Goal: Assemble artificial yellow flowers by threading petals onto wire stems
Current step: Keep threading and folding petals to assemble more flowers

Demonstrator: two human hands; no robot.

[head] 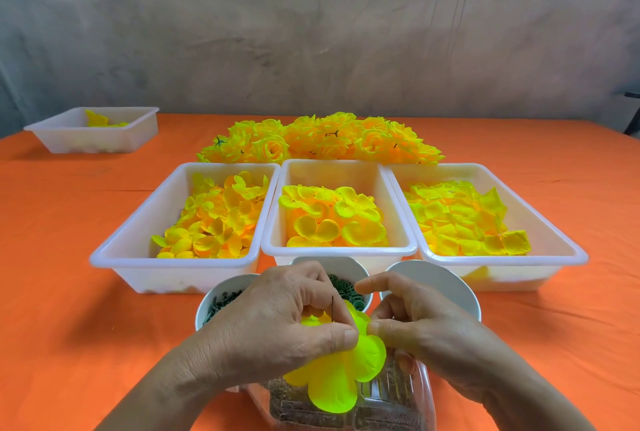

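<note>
Pinching one petal (346,371), left hand (277,320), right hand (419,323), one wire (332,307), four trays (156,209) (337,251) (554,233) (62,134)

Yellow petal piece (341,366) threaded on thin upright wire stem (332,307).

I only catch the tip of the wire stem (332,307), the rest lost behind the petal (346,375) and fingers (341,335) of the left hand (277,323), clear tub (410,406) cropped below.
</note>
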